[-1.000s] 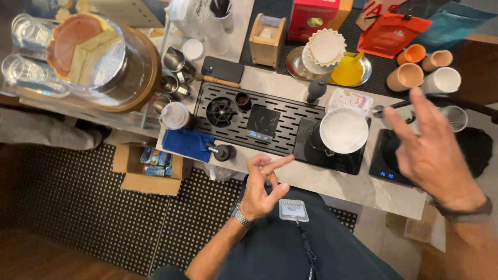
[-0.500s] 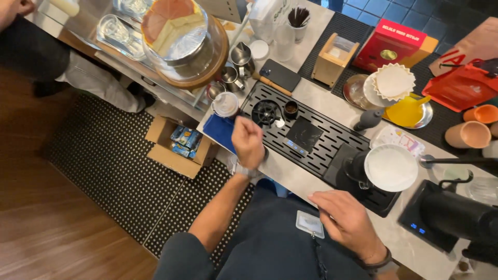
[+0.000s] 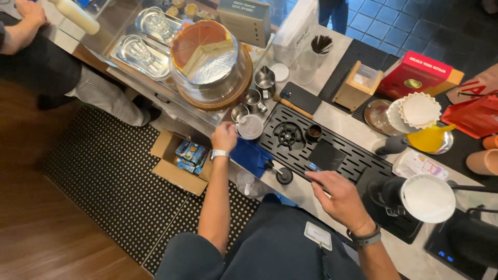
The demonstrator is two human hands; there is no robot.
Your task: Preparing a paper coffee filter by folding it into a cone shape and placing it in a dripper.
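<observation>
- Glass cake dome [image 3: 210, 62] at 11 o'clock, over a cut cake on a wooden board.
- Black drip tray [image 3: 332, 148] at centre, carrying a small cup [image 3: 314, 132] with dark contents.
- Coffee dripper [image 3: 428, 198] at 4 o'clock, lined with a white paper filter.
- Clear plastic cup [image 3: 250, 126] with a white lid, just left of the drip tray at 10 o'clock.
- Left hand [image 3: 224, 137] closed around the clear plastic cup's side.
- Right hand [image 3: 340, 194] at 5 o'clock, fingers loosely spread, resting on the drip tray's near edge.

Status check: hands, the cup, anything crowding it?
Left hand gripping clear plastic cup. Right hand resting on counter edge, empty. Small steel pitchers crowd the cup.
</observation>
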